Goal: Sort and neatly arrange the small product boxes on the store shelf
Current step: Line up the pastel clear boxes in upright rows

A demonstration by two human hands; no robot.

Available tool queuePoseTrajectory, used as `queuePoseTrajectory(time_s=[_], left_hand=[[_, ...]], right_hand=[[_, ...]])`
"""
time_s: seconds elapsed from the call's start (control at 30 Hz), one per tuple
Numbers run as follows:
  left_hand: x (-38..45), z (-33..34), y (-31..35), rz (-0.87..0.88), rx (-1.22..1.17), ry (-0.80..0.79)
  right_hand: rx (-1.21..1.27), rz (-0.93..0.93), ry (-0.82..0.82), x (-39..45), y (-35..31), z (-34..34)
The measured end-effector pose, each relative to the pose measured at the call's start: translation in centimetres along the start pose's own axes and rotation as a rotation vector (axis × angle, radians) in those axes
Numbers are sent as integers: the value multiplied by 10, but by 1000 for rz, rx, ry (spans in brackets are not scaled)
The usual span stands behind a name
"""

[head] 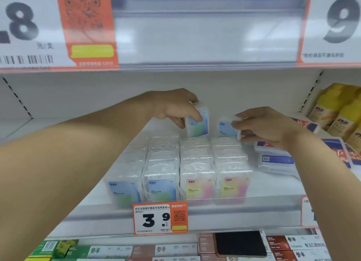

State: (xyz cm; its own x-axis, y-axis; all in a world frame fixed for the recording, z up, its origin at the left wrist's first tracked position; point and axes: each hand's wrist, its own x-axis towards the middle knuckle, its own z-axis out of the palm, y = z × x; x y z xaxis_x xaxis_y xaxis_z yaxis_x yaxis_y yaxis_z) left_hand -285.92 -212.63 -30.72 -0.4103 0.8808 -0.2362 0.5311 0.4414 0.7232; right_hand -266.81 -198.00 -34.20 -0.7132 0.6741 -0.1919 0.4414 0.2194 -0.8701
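Small clear plastic boxes stand in four rows on the white shelf [273, 186]. The two left rows carry blue-green labels [161, 189], the two right rows pink-yellow labels [198, 188]. My left hand [175, 106] grips a blue-labelled box [198, 125] by its top, held upright above the back of the rows. My right hand [267, 126] holds a second blue-labelled box [225, 129] by its right side, just right of the first. The two boxes are apart, with a small gap between them.
Flat clear cases with dark blue labels [275, 159] lie stacked right of the rows. Yellow packs [340, 114] stand at the far right. A 3.9 price tag [160, 218] hangs on the shelf rail. Toothpaste boxes [175, 250] and a black item [240, 243] fill the shelf below.
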Motion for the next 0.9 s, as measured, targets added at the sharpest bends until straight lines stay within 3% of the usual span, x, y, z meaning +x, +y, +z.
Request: queuePoseTrajectory(time_s=[0.23,0.9], left_hand=[[8,9,2,-75,210,-89],[-16,3,11,-158,372,-246]], right_hand=[[15,-14,-35,5,10,11],[56,-31,-119,-9,-2,23]])
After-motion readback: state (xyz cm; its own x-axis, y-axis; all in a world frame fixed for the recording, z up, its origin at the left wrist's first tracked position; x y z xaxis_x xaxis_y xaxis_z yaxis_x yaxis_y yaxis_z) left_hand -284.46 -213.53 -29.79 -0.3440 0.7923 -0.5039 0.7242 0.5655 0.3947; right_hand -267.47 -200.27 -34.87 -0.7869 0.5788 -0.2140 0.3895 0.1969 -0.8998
